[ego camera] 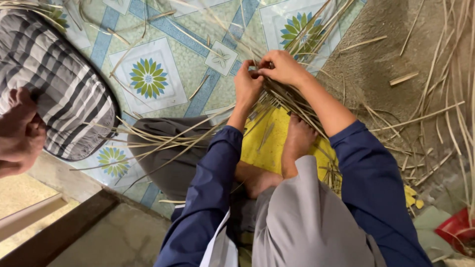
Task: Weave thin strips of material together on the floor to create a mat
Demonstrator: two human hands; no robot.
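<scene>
Above the person's bare foot [297,141], a bundle of thin straw-coloured reed strips [284,96] is gathered where both hands meet. The left hand [247,86] has its grip closed on the strips, fingers curled around them from below. The right hand [283,66] pinches the same strips from above, its grip also closed, and its fingertips touch those of the left hand. From that point the strips fan out: some run up over the floor mat [193,64], others sweep down and left across a grey cloth [163,153], and a dense sheaf runs down to the right past the foot. The foot presses on the strips, which lie over a yellow sheet [264,143]. Both forearms wear dark blue sleeves [213,183], and grey trousers [307,217] cover the knee nearest the camera. The mat is patterned with pale green tiles, blue bands and flower shapes. To the right is bare brown ground [386,54] strewn with more loose strips. At the left lies a grey and white striped cushion [54,84], with another person's hand [17,133] at its edge. A red container [457,230] shows at the lower right corner.
</scene>
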